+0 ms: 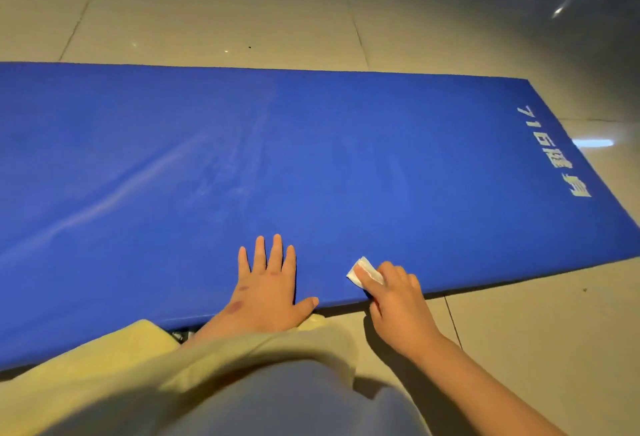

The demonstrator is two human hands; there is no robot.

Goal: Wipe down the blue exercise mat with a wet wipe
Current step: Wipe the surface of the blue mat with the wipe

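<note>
Blue exercise mat (311, 158) could slide on glossy tiles if the flat, spread left hand (266, 286) lifts while the right hand (398, 300) pinches the wet wipe (363, 271) at lower centre.

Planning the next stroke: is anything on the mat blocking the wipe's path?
Only leftward: the left hand rests flat on the blue exercise mat near its front edge, beside the wet wipe that the right hand holds. Nothing else visible lies on the mat.

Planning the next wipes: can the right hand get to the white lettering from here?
Probably yes, with a stretch: only bare blue mat lies between the right hand, holding the wet wipe at the near edge, and the lettering.
</note>
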